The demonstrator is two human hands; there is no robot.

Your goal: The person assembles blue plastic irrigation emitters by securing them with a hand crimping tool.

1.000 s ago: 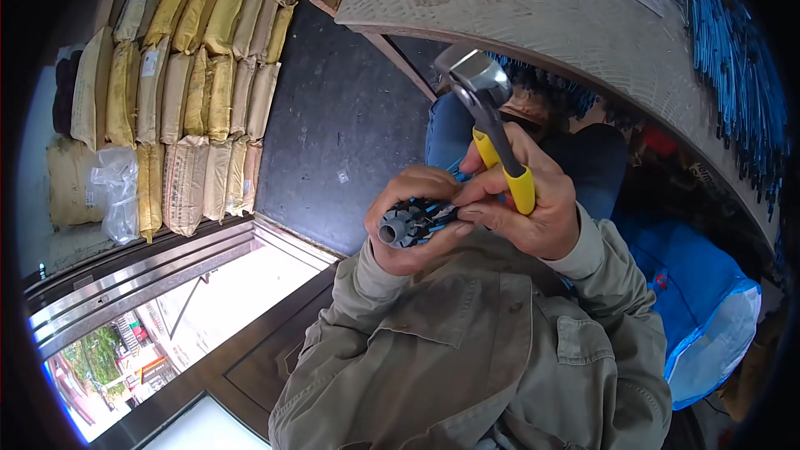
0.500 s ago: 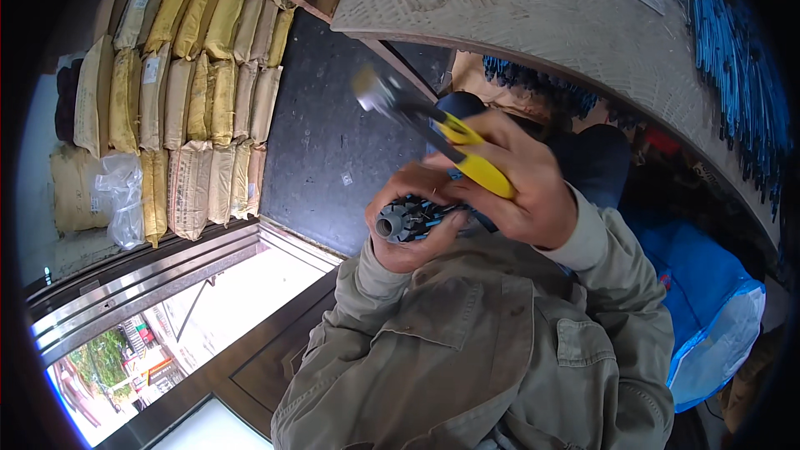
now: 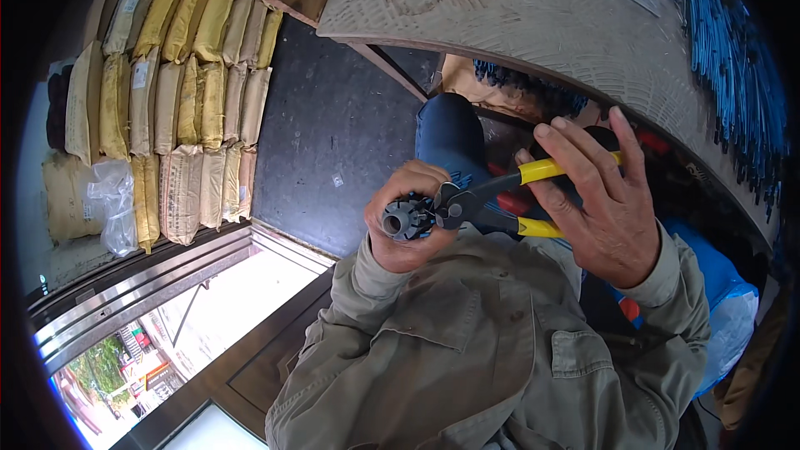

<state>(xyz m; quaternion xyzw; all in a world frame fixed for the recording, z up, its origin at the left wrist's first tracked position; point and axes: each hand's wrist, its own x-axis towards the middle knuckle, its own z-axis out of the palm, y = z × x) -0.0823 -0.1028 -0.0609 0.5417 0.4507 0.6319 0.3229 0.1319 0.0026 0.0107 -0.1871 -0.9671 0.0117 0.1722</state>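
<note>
Grey slotted cylinder: it sits in front of the jacket (image 3: pixel 483 325), hollow end toward the viewer, the grey slotted cylinder (image 3: pixel 408 220) ringed by the left hand; dark and blue strips (image 3: pixel 460 178) show beyond the fingers.
Left hand: the left hand (image 3: pixel 400 255) is curled firmly around the cylinder, thumb along the near side.
Right hand: the right hand (image 3: pixel 612 221) has its fingers splayed and nearly straight across the yellow-handled pliers (image 3: pixel 471 201), a loose hold rather than a squeeze.
Plier head: against the strips beside the left thumb, handles spread well apart (whether the jaws bite on anything, I cannot tell).
Handling: the cylinder looks light and rigid, the strips springier and likely to slip if held loosely; best gripped around its body, clear of the cutting edges. The pliers look heavier at the head, so the sleeved handles are the place to hold.
Support: both are held in the air, above the lap; the knee (image 3: pixel 450 137) shows just beyond.
Room: dark floor (image 3: pixel 333 117), worn bench (image 3: pixel 533 12) with blue rods (image 3: pixel 737 108), stacked wrapped packs (image 3: pixel 192 104), a bright window (image 3: pixel 196 308) and a blue bag (image 3: pixel 727 329).
</note>
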